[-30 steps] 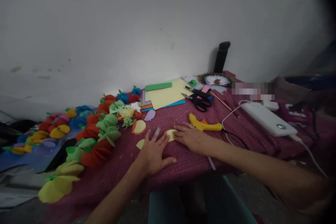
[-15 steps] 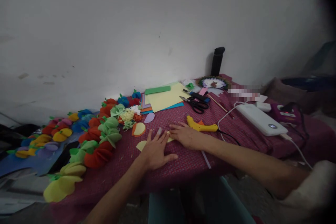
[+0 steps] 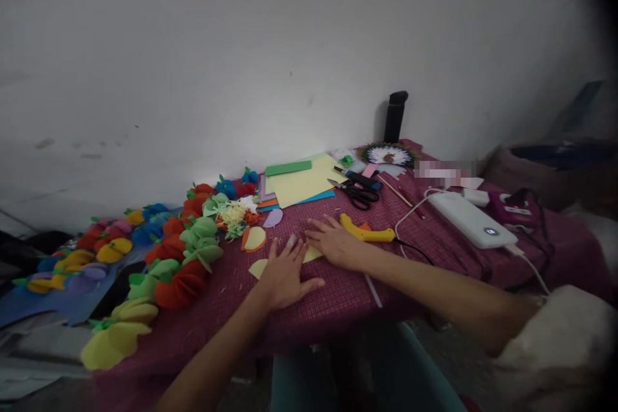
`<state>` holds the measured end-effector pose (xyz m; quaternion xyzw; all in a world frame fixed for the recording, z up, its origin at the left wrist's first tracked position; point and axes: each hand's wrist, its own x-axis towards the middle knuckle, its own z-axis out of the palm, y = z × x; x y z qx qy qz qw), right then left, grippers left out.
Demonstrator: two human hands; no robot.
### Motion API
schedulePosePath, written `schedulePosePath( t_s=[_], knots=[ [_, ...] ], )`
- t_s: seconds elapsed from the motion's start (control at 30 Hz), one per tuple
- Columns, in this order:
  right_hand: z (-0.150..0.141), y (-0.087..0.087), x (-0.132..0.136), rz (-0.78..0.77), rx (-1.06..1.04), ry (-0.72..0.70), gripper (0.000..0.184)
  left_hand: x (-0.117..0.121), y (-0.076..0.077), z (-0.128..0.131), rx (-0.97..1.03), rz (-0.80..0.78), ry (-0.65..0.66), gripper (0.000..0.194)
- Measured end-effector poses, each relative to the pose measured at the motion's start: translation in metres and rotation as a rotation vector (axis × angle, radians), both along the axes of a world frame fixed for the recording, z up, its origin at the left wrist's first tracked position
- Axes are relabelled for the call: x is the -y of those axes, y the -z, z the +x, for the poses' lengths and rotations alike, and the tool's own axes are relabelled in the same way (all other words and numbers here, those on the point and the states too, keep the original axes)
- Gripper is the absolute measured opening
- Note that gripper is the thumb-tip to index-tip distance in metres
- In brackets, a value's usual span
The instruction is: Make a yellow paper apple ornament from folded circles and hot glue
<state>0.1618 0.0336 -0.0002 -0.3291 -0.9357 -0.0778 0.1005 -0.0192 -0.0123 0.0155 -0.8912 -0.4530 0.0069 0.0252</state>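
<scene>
My left hand lies flat on the table with its fingers spread. Just beside it, my right hand is also flat, fingers stretched out. Between and partly under the hands shows a pale yellow paper piece; its full outline is hidden. Another pale yellow piece peeks out left of my left hand. Farther off lie an orange-and-yellow half-round paper piece and a lilac one. A yellow glue gun rests right behind my right hand.
Colourful folded-paper pumpkins crowd the left side. Coloured paper sheets, black scissors and a cutter knife lie at the back. On the right are a white power bank, a purple socket block and cables.
My right hand has shifted slightly, and more of the yellow paper shows between the hands. My left hand stays flat in place. The view has moved a little.
</scene>
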Motion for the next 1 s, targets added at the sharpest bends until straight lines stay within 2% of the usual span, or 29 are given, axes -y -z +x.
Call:
schedulePosePath(
  t_s=[0.27, 0.5, 0.8, 1.0],
  knots=[
    [-0.006, -0.006, 0.005, 0.020, 0.016, 0.028, 0.035, 0.002, -0.001, 0.000, 0.025, 0.041, -0.005, 0.081],
    [0.004, -0.002, 0.014, -0.001, 0.010, 0.056, 0.037, 0.007, 0.002, 0.004, 0.047, -0.010, 0.008, 0.079],
    [0.008, 0.006, 0.031, 0.009, -0.025, -0.001, 0.033, 0.018, 0.002, 0.002, 0.058, -0.050, 0.036, 0.080],
    [0.008, 0.005, 0.036, -0.002, -0.027, 0.010, 0.035, 0.023, 0.004, 0.001, 0.054, -0.044, 0.027, 0.083]
  ],
)
